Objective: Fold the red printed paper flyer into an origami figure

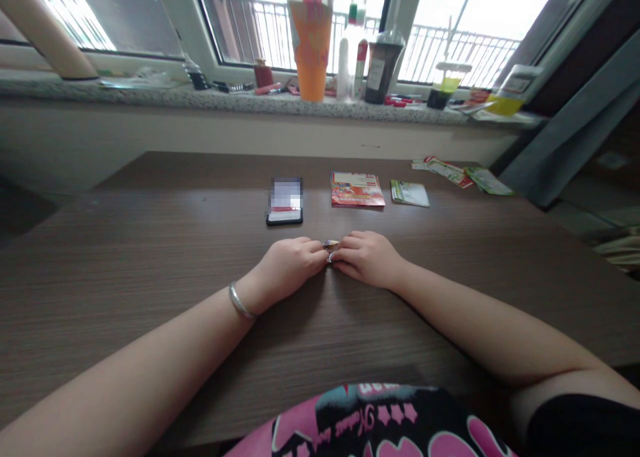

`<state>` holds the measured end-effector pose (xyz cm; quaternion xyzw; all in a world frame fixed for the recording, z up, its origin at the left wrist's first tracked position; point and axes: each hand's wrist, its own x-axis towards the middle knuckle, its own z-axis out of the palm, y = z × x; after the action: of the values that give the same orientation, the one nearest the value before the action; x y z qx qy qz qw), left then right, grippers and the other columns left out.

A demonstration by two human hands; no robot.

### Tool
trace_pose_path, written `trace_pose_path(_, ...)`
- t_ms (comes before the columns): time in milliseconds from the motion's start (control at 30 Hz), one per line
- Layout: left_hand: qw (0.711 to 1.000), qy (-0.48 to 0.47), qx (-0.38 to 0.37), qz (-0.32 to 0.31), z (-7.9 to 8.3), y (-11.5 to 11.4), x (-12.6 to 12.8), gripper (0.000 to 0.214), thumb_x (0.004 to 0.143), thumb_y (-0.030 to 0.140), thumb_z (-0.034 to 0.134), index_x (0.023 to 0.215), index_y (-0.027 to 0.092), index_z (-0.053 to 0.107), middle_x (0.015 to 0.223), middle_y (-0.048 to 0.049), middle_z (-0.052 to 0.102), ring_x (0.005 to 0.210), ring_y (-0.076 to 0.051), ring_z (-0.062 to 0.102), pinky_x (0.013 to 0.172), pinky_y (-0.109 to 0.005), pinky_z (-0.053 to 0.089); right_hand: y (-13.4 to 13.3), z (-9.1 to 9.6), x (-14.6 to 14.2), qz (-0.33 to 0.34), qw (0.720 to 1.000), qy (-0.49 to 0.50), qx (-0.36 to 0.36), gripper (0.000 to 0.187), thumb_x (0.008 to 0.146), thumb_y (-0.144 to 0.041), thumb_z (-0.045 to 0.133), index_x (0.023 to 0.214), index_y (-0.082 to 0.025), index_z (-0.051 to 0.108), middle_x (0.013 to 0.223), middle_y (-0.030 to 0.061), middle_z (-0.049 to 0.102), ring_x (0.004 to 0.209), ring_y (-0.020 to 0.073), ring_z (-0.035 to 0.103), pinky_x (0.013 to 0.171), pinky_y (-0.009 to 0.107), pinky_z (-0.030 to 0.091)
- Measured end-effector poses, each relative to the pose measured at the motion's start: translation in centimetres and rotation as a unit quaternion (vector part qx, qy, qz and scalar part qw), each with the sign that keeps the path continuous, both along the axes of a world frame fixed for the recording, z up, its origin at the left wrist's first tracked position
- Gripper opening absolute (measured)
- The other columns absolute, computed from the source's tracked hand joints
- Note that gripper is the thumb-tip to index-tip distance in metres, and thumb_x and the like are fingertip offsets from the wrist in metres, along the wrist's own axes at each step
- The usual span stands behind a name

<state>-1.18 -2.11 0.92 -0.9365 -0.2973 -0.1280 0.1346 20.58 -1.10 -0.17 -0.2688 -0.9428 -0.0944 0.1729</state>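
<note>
My left hand (295,263) and my right hand (367,258) meet over the middle of the brown wooden table (150,263). Between their fingertips is a small, colourful piece that looks like printed paper or a wrapper (331,245). Fingers of both hands are closed on it and cover most of it, so its exact kind does not show. Just beyond my left hand lies a phone (285,202) with a blurred screen and a dark case. Past my right hand lie a red printed leaflet stack (357,190) and a smaller green-white card stack (410,193).
More printed slips (450,171) lie at the table's far right. On the granite windowsill (165,97) stand a tall orange drink cup (313,50), a dark cup with straw (383,70), a clear bottle (353,57) and a yellow-filled container (510,97). A grey curtain (565,117) hangs at right.
</note>
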Motion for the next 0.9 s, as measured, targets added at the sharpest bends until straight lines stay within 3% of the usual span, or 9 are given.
trace_pose_path(333,1.000,0.004,-0.007,0.002,0.02,0.07,-0.10,0.014,0.092,0.023,0.053,0.086,0.020,0.065,0.083,-0.0012,0.065,0.073,-0.016,0.059,0.062,-0.026,0.043,-0.06,0.04,-0.32,-0.013,1.000,0.001,-0.009,0.023,0.093,-0.030,0.048,0.086,-0.020,0.067,0.086,0.0053,0.067,0.077,0.0170,0.055,0.067,0.030,0.038)
trace_pose_path(700,0.999,-0.014,-0.038,-0.019,0.09,-0.06,-0.03,0.020,0.093,0.022,0.049,0.094,0.020,0.069,0.087,-0.0038,0.067,0.081,-0.016,0.062,0.071,-0.026,0.050,0.42,-0.29,-0.46,-0.067,0.978,0.095,-0.175,0.008,0.082,-0.019,0.059,0.081,-0.018,0.067,0.078,0.0027,0.064,0.072,0.0143,0.056,0.065,0.024,0.039)
trace_pose_path(900,0.999,-0.010,-0.029,-0.027,0.49,-0.12,0.00,0.019,0.092,0.020,0.049,0.097,0.019,0.067,0.086,-0.0045,0.069,0.077,-0.016,0.064,0.070,-0.027,0.050,0.88,-0.41,-0.36,-0.076,0.967,0.107,-0.219,0.008,0.084,-0.020,0.060,0.082,-0.017,0.068,0.077,0.0031,0.064,0.070,0.0137,0.055,0.065,0.024,0.038)
